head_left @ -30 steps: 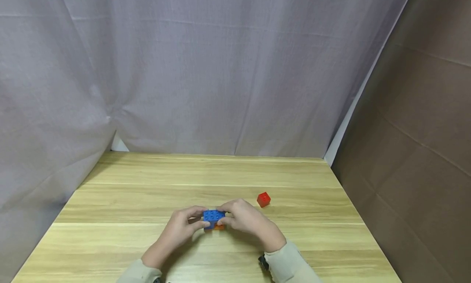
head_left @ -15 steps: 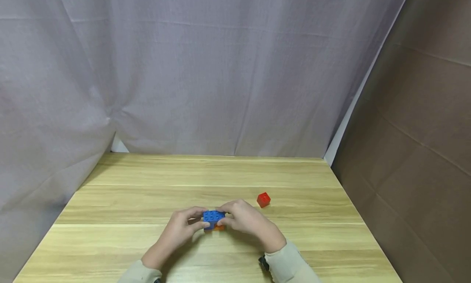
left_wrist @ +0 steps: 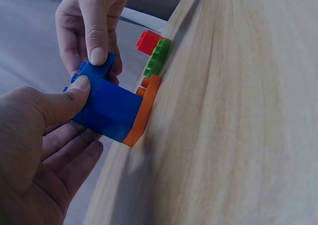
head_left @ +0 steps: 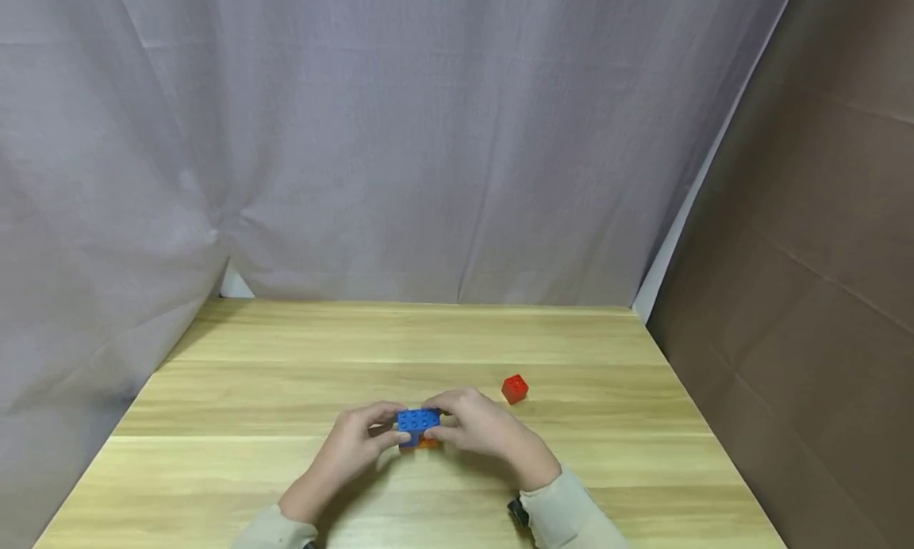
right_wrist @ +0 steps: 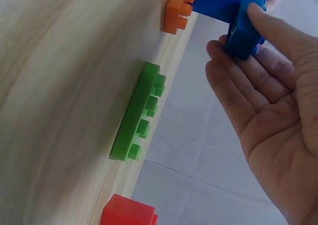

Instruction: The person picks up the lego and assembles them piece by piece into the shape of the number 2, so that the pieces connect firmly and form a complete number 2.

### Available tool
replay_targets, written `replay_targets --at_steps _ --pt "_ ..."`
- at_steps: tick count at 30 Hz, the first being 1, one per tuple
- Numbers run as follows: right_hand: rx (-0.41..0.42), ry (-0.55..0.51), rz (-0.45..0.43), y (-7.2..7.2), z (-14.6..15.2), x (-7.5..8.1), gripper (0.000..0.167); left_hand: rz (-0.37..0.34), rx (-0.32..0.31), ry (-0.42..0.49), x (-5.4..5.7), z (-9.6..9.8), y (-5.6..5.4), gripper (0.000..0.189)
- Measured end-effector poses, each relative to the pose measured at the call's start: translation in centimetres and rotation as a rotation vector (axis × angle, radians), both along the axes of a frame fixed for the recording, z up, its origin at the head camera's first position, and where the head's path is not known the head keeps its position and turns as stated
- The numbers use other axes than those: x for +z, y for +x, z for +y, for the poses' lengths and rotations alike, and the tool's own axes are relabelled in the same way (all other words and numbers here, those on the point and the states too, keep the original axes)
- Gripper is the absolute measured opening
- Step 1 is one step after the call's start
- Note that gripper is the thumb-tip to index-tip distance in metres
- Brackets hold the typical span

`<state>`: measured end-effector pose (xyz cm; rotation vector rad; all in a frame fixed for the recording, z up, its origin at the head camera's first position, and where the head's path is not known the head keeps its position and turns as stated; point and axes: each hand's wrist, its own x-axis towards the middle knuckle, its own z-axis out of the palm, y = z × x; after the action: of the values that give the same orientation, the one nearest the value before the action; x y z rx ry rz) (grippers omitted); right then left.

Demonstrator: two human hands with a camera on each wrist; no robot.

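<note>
A blue studded brick (head_left: 419,419) is held level between both hands at the front middle of the table. My left hand (head_left: 359,438) pinches its left end, thumb on the near side and fingers on the far side. At the right end, my right hand (head_left: 474,424) grips it the same way. Under it, in the left wrist view, stands a second, blocky blue piece (left_wrist: 113,108), topped by the held brick. That piece sits on a flat orange brick (left_wrist: 145,111) on the table. The upper brick's right end juts out past the lower blue piece.
A flat green brick (right_wrist: 133,116) with a row of studs lies right of the orange one, covered by my right hand in the head view. A red brick (head_left: 515,389) lies beyond that hand. Grey curtain (head_left: 357,152) hangs behind the wooden table (head_left: 321,335).
</note>
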<state>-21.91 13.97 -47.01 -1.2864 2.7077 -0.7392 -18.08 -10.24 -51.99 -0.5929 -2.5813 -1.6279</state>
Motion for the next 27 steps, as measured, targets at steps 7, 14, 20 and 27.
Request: replay_targets --at_steps 7,14,20,27 --pt "-0.015 -0.013 0.007 0.3 0.2 -0.5 0.040 0.000 -0.011 0.006 -0.5 0.0 0.3 0.035" --pt "-0.033 -0.011 0.042 -0.2 0.8 -0.1 0.046 -0.003 0.000 -0.008 0.1 0.1 0.0 0.038" --pt "-0.051 -0.005 0.025 -0.3 1.3 0.3 0.046 -0.010 0.006 -0.019 0.3 0.1 0.0 0.038" --pt "-0.101 -0.009 0.016 -0.4 2.3 0.8 0.044 -0.019 0.012 -0.025 0.1 0.1 0.2 0.037"
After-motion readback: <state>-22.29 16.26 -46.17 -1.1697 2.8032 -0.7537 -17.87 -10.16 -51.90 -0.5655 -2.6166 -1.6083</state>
